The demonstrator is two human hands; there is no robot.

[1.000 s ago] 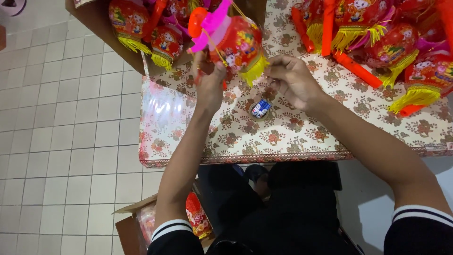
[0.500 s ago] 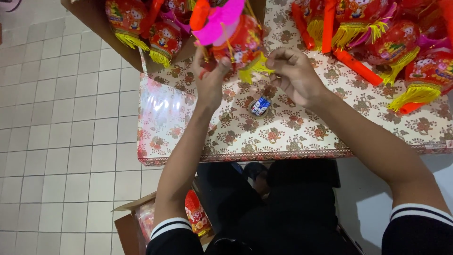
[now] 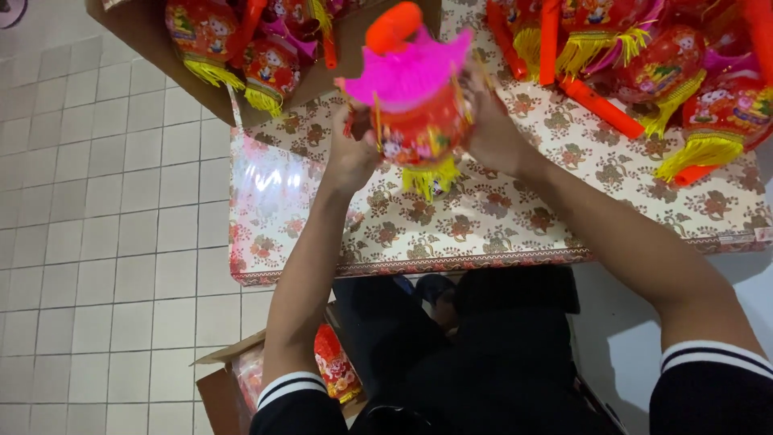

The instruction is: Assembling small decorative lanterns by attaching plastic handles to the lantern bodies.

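Note:
A red toy lantern [image 3: 419, 129] with a pink scalloped top, an orange handle and a yellow fringe is raised above the table between both hands. My left hand [image 3: 354, 157] grips its left side. My right hand [image 3: 491, 125] grips its right side. The lantern hides a small blue object that lay on the flowered tablecloth [image 3: 483, 225] beneath it.
More red lanterns with yellow tassels [image 3: 692, 89] and orange sticks [image 3: 600, 105] lie at the table's right. A cardboard box [image 3: 145, 48] at the back left holds several lanterns. Another box [image 3: 233, 379] with lanterns stands on the tiled floor by my legs.
Both hands have lifted the lantern off the table toward the camera. It now covers the small blue object on the cloth.

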